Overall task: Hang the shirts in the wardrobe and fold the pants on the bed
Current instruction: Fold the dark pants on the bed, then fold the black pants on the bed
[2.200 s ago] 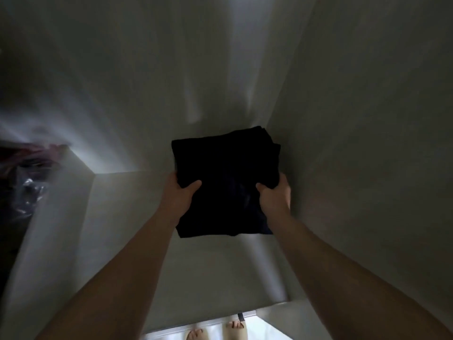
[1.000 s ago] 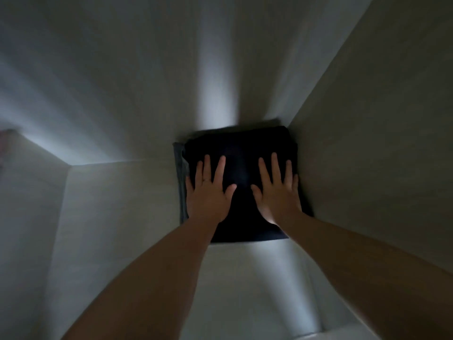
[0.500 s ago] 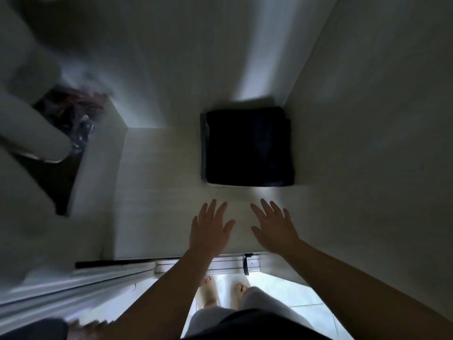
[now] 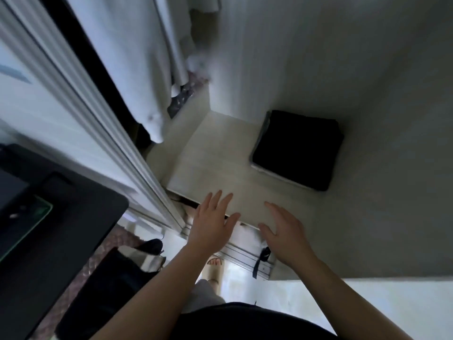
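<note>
Pale wardrobe shelf [image 4: 215, 163], dim towards the back and brighter at the front edge. Folded dark pants [image 4: 296, 148] lying flat in the right back corner, close against the side wall, on top of a lighter folded piece [image 4: 277, 174] visible only as a thin edge. Left hand [image 4: 212, 222] and right hand [image 4: 284, 231] both wide, fingers straight and spread, holding nothing, hovering over the front edge of the shelf, well apart from the pants. White hanging garments [image 4: 137, 69] at the upper left; black bench [image 4: 61, 217] at the lower left.

Probably done with this pair. Better to bring both hands straight out over the door rail [image 4: 242, 258], without brushing the stack. Worth looking once for square corners and no loose fold before turning for the next garment. Careful also with the hanging hems at the left.
</note>
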`<state>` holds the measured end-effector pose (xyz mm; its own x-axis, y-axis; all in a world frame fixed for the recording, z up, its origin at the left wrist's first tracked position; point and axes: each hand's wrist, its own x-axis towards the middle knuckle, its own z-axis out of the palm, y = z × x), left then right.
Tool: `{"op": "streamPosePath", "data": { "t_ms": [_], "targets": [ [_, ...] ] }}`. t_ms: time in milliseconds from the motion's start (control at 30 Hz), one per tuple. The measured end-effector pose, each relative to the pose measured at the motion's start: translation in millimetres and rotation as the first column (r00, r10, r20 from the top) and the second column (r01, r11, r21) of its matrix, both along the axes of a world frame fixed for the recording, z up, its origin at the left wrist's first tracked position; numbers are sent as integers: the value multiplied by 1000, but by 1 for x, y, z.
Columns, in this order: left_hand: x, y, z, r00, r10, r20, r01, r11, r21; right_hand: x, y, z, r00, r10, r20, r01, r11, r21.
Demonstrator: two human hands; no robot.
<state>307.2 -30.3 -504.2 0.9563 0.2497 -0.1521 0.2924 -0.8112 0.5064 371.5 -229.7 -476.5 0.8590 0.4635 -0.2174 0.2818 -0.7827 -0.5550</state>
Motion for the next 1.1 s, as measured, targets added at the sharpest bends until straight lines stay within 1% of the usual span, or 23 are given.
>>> {"op": "streamPosePath", "data": {
  "t_ms": [100,167,300,400,533,567,633,733,800,867,933,967,1000,1033,1100],
  "targets": [
    [-52,-15,10,992,112,66,-112,994,-8,-27,-4,5,997,78,18,-79,991,105],
    [-87,-23,14,979,181,99,-182,983,2,-44,0,5,991,131,-4,-128,976,176],
    [-162,-34,22,929,359,88,-363,931,38,-82,19,1,955,290,-68,-266,933,242],
    [-219,-36,29,860,499,102,-503,864,12,-114,37,-1,908,398,-131,-352,894,279],
    [-283,-45,31,739,662,129,-667,745,-4,-147,62,-6,834,531,-152,-465,824,324],
    [-292,-48,32,711,684,159,-693,721,-3,-151,67,-6,828,542,-144,-474,813,337],
    [-325,-58,34,613,741,276,-779,624,55,-173,82,-3,796,602,-65,-547,761,349],
    [-363,-61,42,440,768,466,-897,396,194,-198,108,9,753,634,175,-654,697,294],
    [-383,-53,51,350,782,516,-936,265,234,-211,127,19,718,636,284,-696,668,263],
    [-403,-41,60,289,837,465,-947,179,265,-221,150,27,671,661,334,-733,659,169],
    [-425,-25,65,235,920,314,-947,144,289,-229,173,34,643,705,298,-745,667,28],
    [-436,-18,67,218,949,229,-947,148,287,-234,182,37,642,718,270,-740,672,-27],
    [-447,-11,67,223,962,158,-944,172,282,-237,189,39,641,724,257,-736,674,-63],
    [-456,-7,66,248,962,113,-937,208,280,-239,193,40,635,725,267,-735,673,-83],
    [-469,-2,65,310,945,102,-921,272,278,-239,196,43,614,725,313,-743,665,-82]
  ]
}}
